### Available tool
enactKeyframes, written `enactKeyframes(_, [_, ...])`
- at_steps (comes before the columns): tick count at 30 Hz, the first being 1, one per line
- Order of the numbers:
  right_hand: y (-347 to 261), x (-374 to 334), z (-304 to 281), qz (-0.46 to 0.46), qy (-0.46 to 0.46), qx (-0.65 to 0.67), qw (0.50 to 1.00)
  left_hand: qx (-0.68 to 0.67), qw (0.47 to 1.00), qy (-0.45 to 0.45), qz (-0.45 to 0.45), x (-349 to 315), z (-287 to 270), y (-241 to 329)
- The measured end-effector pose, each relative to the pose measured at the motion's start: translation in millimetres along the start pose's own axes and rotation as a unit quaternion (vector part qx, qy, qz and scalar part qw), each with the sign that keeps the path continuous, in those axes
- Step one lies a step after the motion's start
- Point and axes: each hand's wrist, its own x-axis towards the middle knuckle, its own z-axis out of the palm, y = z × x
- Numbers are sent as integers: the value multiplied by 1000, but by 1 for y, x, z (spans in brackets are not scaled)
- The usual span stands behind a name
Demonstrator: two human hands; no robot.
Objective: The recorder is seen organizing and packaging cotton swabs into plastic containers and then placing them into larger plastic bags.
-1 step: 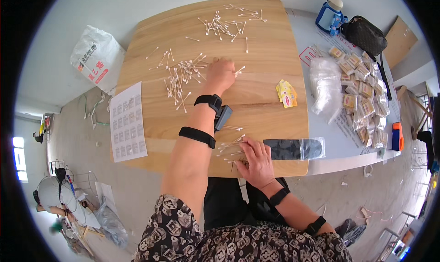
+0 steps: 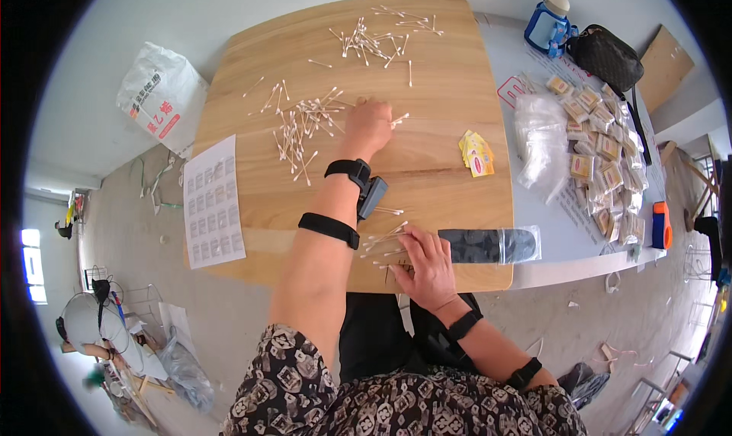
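Note:
Cotton swabs lie scattered on a round-cornered wooden table [image 2: 442, 200]. The largest heap of swabs [image 2: 301, 127] is at the middle left, and a second heap [image 2: 377, 40] lies at the far edge. My left hand [image 2: 370, 127] reaches out to the right side of the middle heap, fingers closed on a few swabs, one sticking out to the right. It wears a black wrist device and a black forearm band. My right hand [image 2: 423, 264] rests at the near edge, fingers closed on a small bundle of swabs [image 2: 381, 245] that fans out to the left.
A printed sheet [image 2: 212, 200] lies on the table's left side. Yellow packets [image 2: 476, 154] and a dark pouch in a clear bag [image 2: 492, 245] lie on the right. On the grey table beyond are clear bags [image 2: 541, 135], several small packets [image 2: 602, 161], a blue bottle [image 2: 549, 24] and a black bag [image 2: 606, 55].

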Motion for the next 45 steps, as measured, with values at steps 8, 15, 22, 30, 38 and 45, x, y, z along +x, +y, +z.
enactKeyframes(8, [0, 1, 1, -2, 16, -1, 1000, -102, 992, -41, 61, -86, -8, 14])
enactKeyframes(15, [2, -1, 9, 2, 51, 8, 999, -66, 996, -6, 52, -170, -24, 28])
enactKeyframes(22, [12, -6, 13, 20, 121, 48, 991, 31, 999, 4, 9, -233, 2, 62])
enactKeyframes(30, [15, -2, 11, 57, 182, 157, 969, 66, 997, -18, -35, -202, 1, 58])
enactKeyframes(38, [13, -1, 11, 62, 183, 163, 968, 29, 999, 33, -10, -222, 1, 55])
enactKeyframes(45, [16, -2, 9, 89, 178, 150, 968, -31, 999, 9, -3, -172, -16, 54])
